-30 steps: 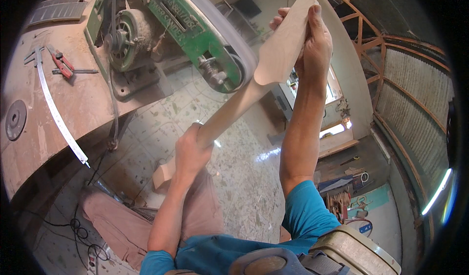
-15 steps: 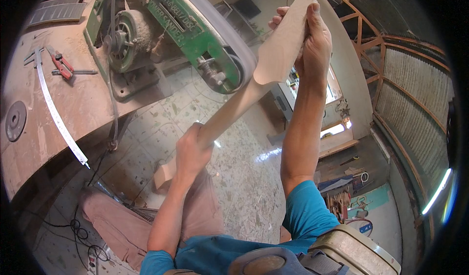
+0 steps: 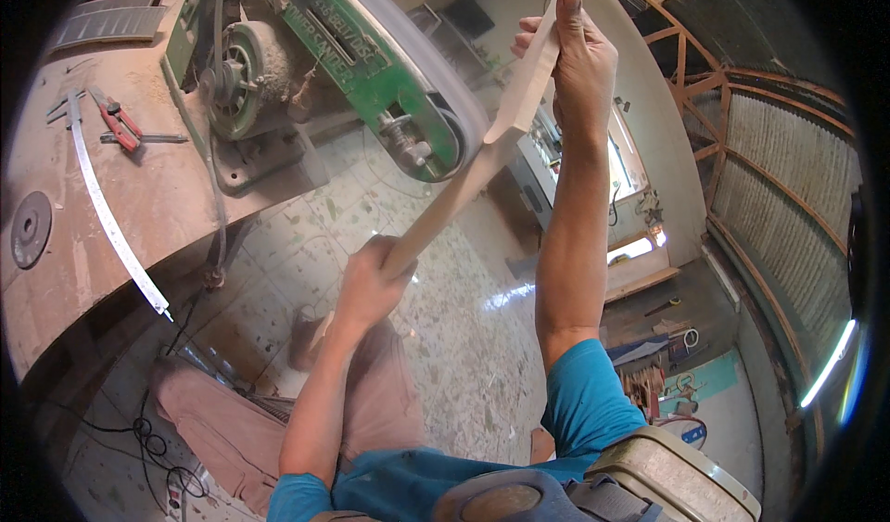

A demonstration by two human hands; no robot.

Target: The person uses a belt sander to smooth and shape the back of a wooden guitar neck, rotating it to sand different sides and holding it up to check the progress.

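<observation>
A pale wooden guitar neck (image 3: 446, 209) slants up to the right across the middle. My left hand (image 3: 373, 281) is wrapped round its narrow shaft near the lower end. At the upper end my right hand (image 3: 584, 68) grips the broad headstock (image 3: 530, 84), thumb on the near side and fingers behind. The headstock is turned nearly edge-on. Where shaft and headstock meet, the wood lies against or very close to the rounded end of the belt sander (image 3: 408, 119); contact itself is hard to tell. The grey sanding belt (image 3: 471, 119) looks smeared, as if running.
On the dusty workbench (image 3: 102, 207) at left lie a caliper (image 3: 69, 112), red-handled pliers (image 3: 120, 125), a metal ruler (image 3: 111, 221) and a dark disc (image 3: 31, 230). Black cords (image 3: 148, 434) coil on the floor at lower left. Tools lie at far right.
My right hand has rolled the guitar neck about its length, so the headstock's broad face has become a thin edge. That hand moved slightly left; my left hand shifted a little right.
</observation>
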